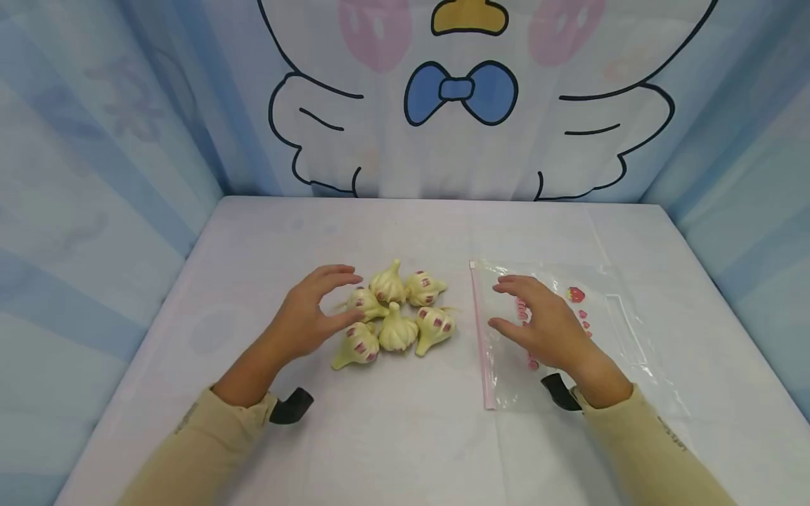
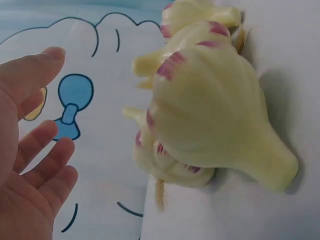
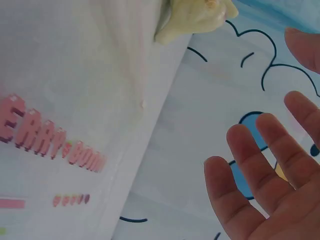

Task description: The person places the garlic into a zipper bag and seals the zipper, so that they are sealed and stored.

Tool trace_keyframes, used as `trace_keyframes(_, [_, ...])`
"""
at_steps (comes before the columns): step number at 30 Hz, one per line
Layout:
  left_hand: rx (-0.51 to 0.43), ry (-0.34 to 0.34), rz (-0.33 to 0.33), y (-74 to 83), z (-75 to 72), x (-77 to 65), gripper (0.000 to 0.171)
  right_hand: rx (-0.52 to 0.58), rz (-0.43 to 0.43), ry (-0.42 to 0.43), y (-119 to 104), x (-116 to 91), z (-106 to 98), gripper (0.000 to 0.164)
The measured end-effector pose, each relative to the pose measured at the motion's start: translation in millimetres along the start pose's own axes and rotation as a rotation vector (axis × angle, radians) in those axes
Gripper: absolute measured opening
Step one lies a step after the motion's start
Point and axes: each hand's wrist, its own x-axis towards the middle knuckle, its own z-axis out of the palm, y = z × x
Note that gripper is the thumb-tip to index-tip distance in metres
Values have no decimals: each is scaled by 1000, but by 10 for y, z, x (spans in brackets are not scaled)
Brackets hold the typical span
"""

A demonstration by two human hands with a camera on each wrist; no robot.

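Several garlic bulbs (image 1: 397, 330), pale with purple patches, sit in a cluster on the table. My left hand (image 1: 310, 309) hovers at the cluster's left side, thumb and fingers spread apart and holding nothing. In the left wrist view a large garlic bulb (image 2: 205, 110) lies to the right of that hand, apart from the fingers. A flat transparent zip bag (image 1: 506, 393) with a pink seal edge and red printing lies to the right. Above it is my right hand (image 1: 544, 320), fingers loosely bent and holding nothing. The right wrist view shows its fingers parted.
A white cloth covers the table (image 1: 392, 443). Blue-and-white curtains (image 1: 95, 176) enclose it on the left, back and right, the back one printed with a cartoon figure. Black straps (image 1: 291, 406) stick out at both cuffs.
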Motion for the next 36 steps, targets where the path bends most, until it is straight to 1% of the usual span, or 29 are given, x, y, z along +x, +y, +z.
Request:
trace_keyframes(4, [-58,0,-2,2,128,-4,54,3,51,-26,39,-38,98,52])
trace_keyframes(8, [-100,2,13,29,233,9,59,8,51,-32,75,-60,184,55])
trace_keyframes(11, [-115,3,30,64,286,26,60,-8,67,-57,102,-64,243,56])
trace_keyframes(15, [-136,-13,35,110,341,49,58,-36,119,-105,130,-64,309,59])
trace_keyframes(18, [-155,-30,49,146,382,64,58,-46,145,-123,139,-61,352,60])
trace_keyframes(22, [-195,-37,87,182,441,81,56,-51,156,-138,134,-49,402,60])
trace_keyframes(26, [-220,-46,104,226,498,98,53,-63,170,-147,118,-32,439,61])
trace_keyframes(33, [-204,-97,78,308,546,105,49,-132,232,-185,85,19,468,70])
trace_keyframes(36, [-218,-101,81,325,549,97,49,-135,246,-195,79,14,476,68])
